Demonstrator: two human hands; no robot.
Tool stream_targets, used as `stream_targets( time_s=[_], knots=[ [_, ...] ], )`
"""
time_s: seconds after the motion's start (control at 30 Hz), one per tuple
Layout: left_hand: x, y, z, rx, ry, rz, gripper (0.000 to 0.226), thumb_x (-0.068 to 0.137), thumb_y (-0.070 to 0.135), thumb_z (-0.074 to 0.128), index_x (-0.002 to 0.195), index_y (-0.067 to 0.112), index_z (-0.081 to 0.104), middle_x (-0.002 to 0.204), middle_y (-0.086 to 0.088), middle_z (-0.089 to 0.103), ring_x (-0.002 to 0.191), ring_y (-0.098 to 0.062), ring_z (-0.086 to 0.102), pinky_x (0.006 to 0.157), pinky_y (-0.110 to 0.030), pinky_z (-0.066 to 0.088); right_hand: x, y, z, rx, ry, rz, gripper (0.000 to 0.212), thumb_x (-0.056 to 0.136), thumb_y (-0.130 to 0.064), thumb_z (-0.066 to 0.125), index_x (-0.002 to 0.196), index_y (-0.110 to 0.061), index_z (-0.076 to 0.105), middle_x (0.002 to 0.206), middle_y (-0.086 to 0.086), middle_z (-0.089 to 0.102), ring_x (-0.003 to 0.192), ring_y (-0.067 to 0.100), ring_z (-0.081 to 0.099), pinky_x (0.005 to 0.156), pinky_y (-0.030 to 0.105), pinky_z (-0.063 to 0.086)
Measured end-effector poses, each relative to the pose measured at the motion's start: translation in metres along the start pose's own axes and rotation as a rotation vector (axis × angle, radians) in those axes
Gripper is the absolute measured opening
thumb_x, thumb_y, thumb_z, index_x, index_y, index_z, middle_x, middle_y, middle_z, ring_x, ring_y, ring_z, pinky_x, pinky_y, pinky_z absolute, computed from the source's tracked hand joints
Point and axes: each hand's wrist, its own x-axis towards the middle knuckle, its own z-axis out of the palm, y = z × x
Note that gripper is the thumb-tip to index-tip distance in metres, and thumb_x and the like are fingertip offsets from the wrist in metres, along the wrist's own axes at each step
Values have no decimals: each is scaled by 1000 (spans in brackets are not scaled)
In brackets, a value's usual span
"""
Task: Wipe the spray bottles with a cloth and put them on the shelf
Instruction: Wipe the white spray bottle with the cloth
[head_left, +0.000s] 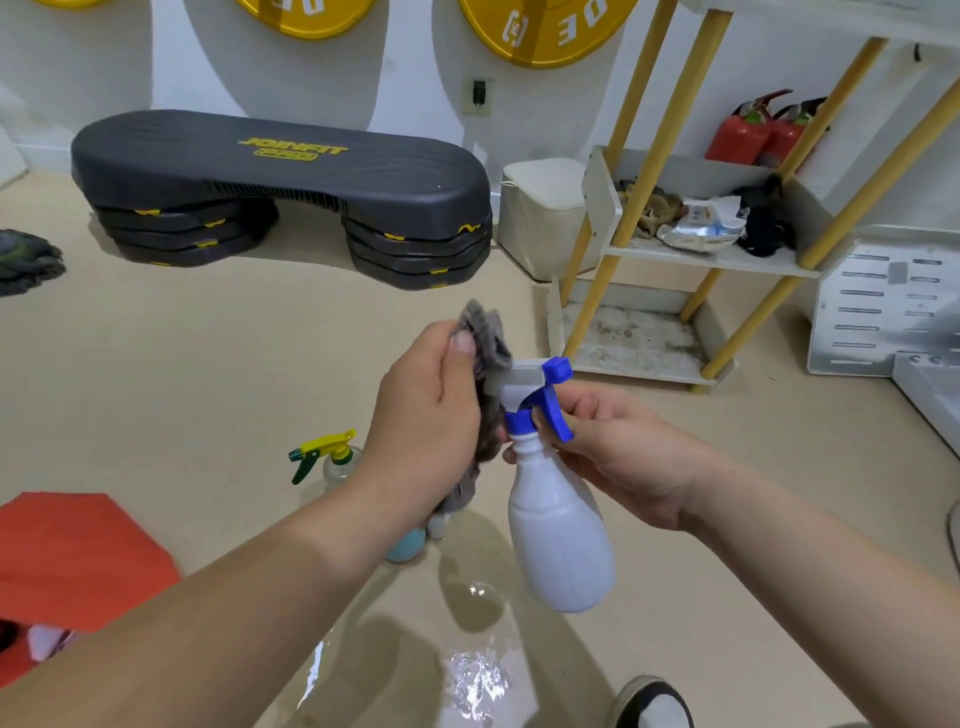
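Observation:
My right hand (618, 452) grips the neck of a white spray bottle (558, 530) with a blue trigger head, held above the floor. My left hand (431, 410) holds a grey cloth (485, 338) pressed against the back of the bottle's white spray head. A clear spray bottle with a yellow and green head (324, 454) stands on the floor to the left, partly behind my left forearm. Another small bluish bottle (405, 548) shows beneath my left wrist, mostly hidden. The shelf (711, 257) with yellow posts stands at the right.
The shelf's middle board holds rags and a packet (701, 228). A black step platform (280, 192) sits by the wall, a white bin (540, 218) beside it. A red object (78, 556) lies at lower left, white trays (893, 306) at right. Wet patches on the floor (478, 675).

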Motion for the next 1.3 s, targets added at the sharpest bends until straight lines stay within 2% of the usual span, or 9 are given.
stream_targets(
  time_s=[0.13, 0.23, 0.4, 0.6, 0.77, 0.87, 1.03, 1.13, 1.3],
  knots=[
    [-9, 9, -5, 55, -175, 296, 27, 110, 22, 42, 120, 22, 67, 77, 22, 65, 71, 0, 60, 68, -26, 51, 5, 1, 5, -138, 76, -49, 11, 102, -5, 62, 98, -2, 72, 90, 8, 72, 83, 19, 65, 84, 34, 53],
    [-1, -12, -6, 103, -223, 131, 28, 111, 18, 43, 122, 21, 68, 74, 21, 66, 69, 1, 59, 69, -27, 47, 6, -1, 9, -218, 120, -68, 18, 103, -9, 60, 91, -10, 74, 85, 9, 73, 83, 22, 65, 84, 39, 46],
    [16, -15, -16, -66, -13, -290, 37, 111, 28, 44, 84, 21, 68, 79, -2, 70, 71, -17, 63, 65, -26, 52, 2, -8, 9, -282, 206, -101, 11, 104, -16, 61, 104, -15, 72, 101, 17, 76, 87, 22, 64, 84, 39, 47],
    [14, 11, -19, 20, -156, -121, 42, 111, 32, 44, 91, -3, 57, 81, -25, 58, 70, -17, 48, 68, -35, 39, 10, 0, 14, -458, 361, -92, 21, 93, -21, 74, 105, -15, 58, 102, 20, 67, 77, 17, 52, 66, 28, 42],
    [8, 15, -19, 102, -206, -37, 32, 111, 25, 44, 90, 15, 66, 73, 8, 61, 65, -4, 50, 59, -19, 38, 7, -8, 22, -538, 424, -108, 31, 88, -30, 80, 99, -16, 54, 84, 3, 59, 67, 11, 46, 59, 22, 40],
    [3, 9, -15, 179, -357, 38, 29, 107, 25, 51, 123, 36, 72, 82, 19, 68, 75, 1, 61, 74, -20, 47, 5, -9, 30, -594, 450, -161, 34, 87, -28, 78, 90, -17, 47, 68, -5, 51, 53, 6, 38, 49, 18, 33],
    [14, 15, -22, 96, -282, -5, 30, 103, 17, 62, 127, 27, 76, 117, 21, 74, 108, 12, 64, 89, -1, 44, 2, -10, 33, -415, 409, -198, 28, 87, -14, 81, 98, -9, 56, 71, -6, 66, 61, 4, 55, 61, 17, 46],
    [15, 14, -28, 42, -274, -8, 28, 103, 10, 61, 121, 23, 78, 112, 20, 75, 104, 14, 65, 83, 1, 44, -2, -17, 21, -206, 253, -106, 21, 87, -7, 81, 102, -9, 67, 87, 2, 74, 82, 12, 67, 82, 27, 56],
    [14, 8, -35, 17, -339, 18, 30, 105, 9, 57, 115, 27, 79, 105, 18, 79, 100, 5, 70, 87, -10, 51, -4, -10, 19, -284, 103, -55, 17, 94, -13, 75, 111, -9, 74, 108, 9, 79, 101, 26, 72, 100, 42, 55]
  ],
)
